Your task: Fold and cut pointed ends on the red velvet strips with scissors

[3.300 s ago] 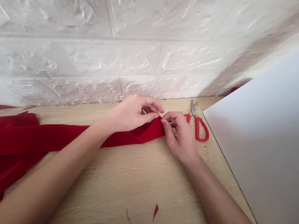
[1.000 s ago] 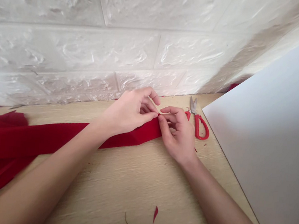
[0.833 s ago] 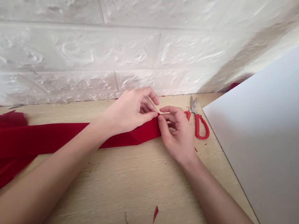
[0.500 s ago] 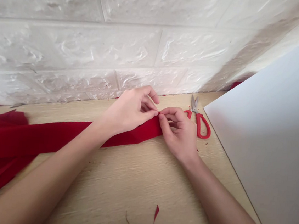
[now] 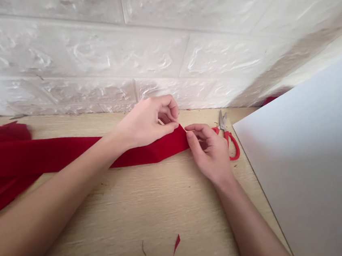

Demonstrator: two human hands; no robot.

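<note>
Both hands had edged toward the table's (image 5: 150,207) back edge. The left hand (image 5: 147,125) and right hand (image 5: 211,152) each pinched the red fabric strip's (image 5: 162,149) folded end beside the scissors (image 5: 232,144). Matching its corners seemed underway, needing steady pinches.

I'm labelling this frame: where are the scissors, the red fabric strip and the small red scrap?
scissors (image 5: 222,124), head view, on the metal blades near the pivot.
red fabric strip (image 5: 58,153), head view, on the flat stretch midway along.
small red scrap (image 5: 177,243), head view, on its middle.
</note>
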